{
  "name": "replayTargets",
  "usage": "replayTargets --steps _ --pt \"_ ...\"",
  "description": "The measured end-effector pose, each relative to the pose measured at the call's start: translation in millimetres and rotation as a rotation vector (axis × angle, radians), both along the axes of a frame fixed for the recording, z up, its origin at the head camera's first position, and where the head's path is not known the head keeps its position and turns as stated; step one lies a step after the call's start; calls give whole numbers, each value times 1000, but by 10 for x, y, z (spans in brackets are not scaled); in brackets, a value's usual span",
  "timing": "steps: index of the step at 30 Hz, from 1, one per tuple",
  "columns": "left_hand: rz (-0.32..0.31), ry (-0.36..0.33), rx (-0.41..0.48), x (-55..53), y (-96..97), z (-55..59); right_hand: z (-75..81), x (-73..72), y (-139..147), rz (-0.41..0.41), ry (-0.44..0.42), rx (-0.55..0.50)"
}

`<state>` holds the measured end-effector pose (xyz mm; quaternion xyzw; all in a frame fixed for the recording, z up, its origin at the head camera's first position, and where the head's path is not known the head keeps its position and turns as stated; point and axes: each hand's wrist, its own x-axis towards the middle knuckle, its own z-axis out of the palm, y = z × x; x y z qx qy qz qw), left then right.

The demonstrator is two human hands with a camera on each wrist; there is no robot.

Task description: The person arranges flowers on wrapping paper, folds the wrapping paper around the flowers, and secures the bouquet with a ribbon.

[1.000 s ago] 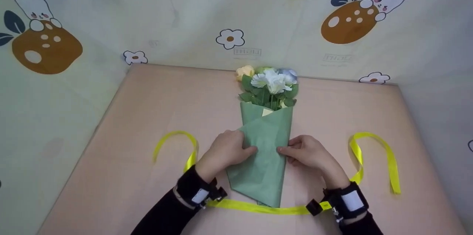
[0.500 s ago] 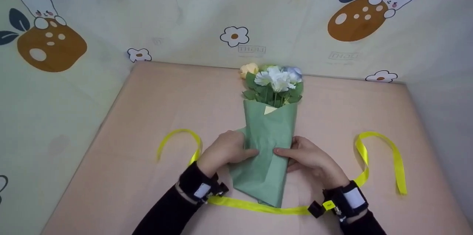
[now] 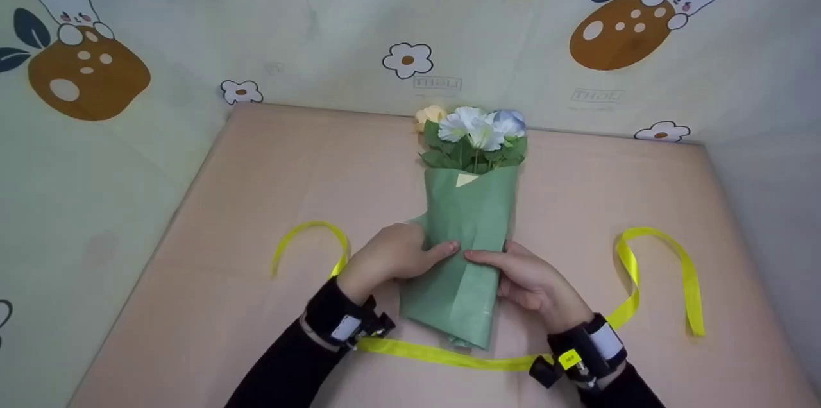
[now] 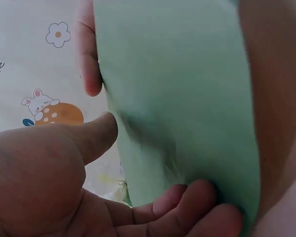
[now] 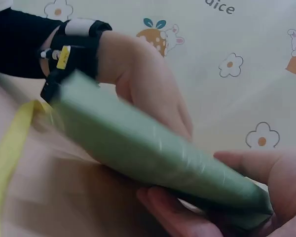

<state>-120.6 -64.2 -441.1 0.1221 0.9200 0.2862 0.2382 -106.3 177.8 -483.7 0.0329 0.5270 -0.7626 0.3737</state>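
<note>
the left hand (image 3: 399, 253) and right hand (image 3: 533, 274) are gripping the green paper (image 3: 471, 212) between them. it is already enclosing the flowers (image 3: 473, 129), showing beyond both hands; a flap (image 3: 419, 220) is jutting beside the left hand. nearer the person, the yellow ribbon (image 3: 449, 355) is lying untied, the wrist straps (image 3: 330, 312) partly covering it.

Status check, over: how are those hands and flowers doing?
Left hand and right hand holding green paper. Flowers poking out its top. Yellow ribbon near the bottom end; nothing visibly blocking.
</note>
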Motion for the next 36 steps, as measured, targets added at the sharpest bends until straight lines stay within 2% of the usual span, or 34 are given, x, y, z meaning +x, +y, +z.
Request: replayTargets --steps 4,7,10,16,19,22,24,27,33,36 --pt "58 -42 34 16 -1 47 -31 16 -61 -39 -1 -23" --pt "58 -73 100 13 -29 85 -37 33 -96 -85 -10 -18" --pt "-20 -124 137 -22 -93 127 -33 47 -132 -133 -32 -18" --pt "-242 -267 167 -100 -261 174 1 58 -189 -225 -77 9" --pt "-336 -256 116 -105 -281 167 29 64 -209 -248 -87 20" --pt "-383 -219 73 -110 -262 134 43 68 -217 -264 -91 45" --pt "-368 -221 88 -122 -254 107 43 68 -219 -274 -94 56" --pt "-307 -242 162 -153 -263 74 39 69 -222 -281 -95 58" --pt "-72 -356 452 -229 -254 34 21 69 -221 -289 -80 62" --pt "19 -371 561 -248 -212 16 2 64 -215 -285 -56 77"
